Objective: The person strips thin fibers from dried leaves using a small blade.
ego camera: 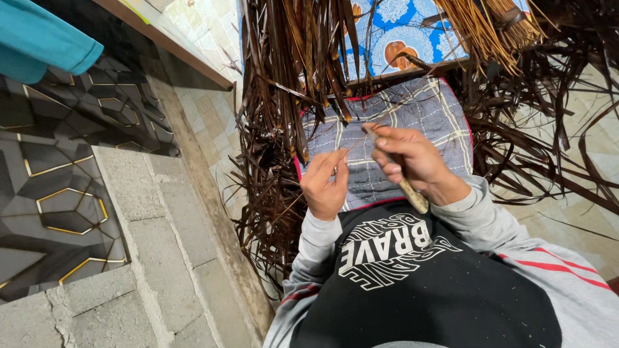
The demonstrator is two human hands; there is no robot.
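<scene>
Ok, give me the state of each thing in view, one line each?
Left hand: closed, pinching a thin strip.
Right hand: closed around a knife handle.
Thin strip: taut between both hands.
Dried leaves: loose pile, spread about.
Plaid cloth: laid flat over the lap.
Stick bundle: tied together.

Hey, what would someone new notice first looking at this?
Probably the two hands mid-frame: the right hand grips a pale-handled tool, the left hand pinches a thin strip over a plaid cushion. Next, the dark dried leaves heaped left and right, and the black gold-lined tiles at far left.
</scene>
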